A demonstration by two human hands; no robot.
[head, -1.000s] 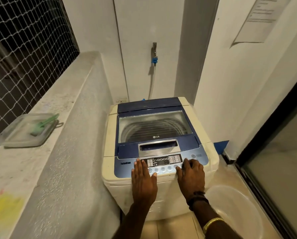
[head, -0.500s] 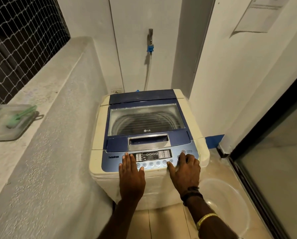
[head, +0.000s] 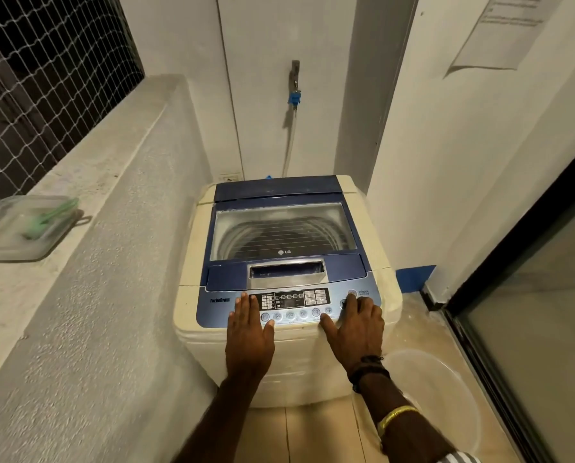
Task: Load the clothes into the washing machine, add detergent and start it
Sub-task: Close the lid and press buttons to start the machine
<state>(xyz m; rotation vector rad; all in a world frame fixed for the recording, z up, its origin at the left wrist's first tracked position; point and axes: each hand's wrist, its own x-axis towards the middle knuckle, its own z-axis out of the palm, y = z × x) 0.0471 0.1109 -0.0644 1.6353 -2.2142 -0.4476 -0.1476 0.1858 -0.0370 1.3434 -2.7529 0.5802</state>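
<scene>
Between the concrete ledge (head: 89, 182) and the glass door (head: 546, 329) stands the washing machine (head: 286, 355), its lid (head: 279, 232) down. Through the cloudy window I cannot tell whether clothes lie inside. On the control panel (head: 294, 304) my left hand (head: 249, 335) lies flat, fingers straight and together. My right hand (head: 356, 332) has its thumb splayed and its forefinger on a key just below the power button (head: 352, 293). Starting looks like the step: I should press one key squarely and keep the left palm off the round keys. Counted: one machine, one basin (head: 439, 396), one lid, one lidded box (head: 22, 225), two hands.
</scene>
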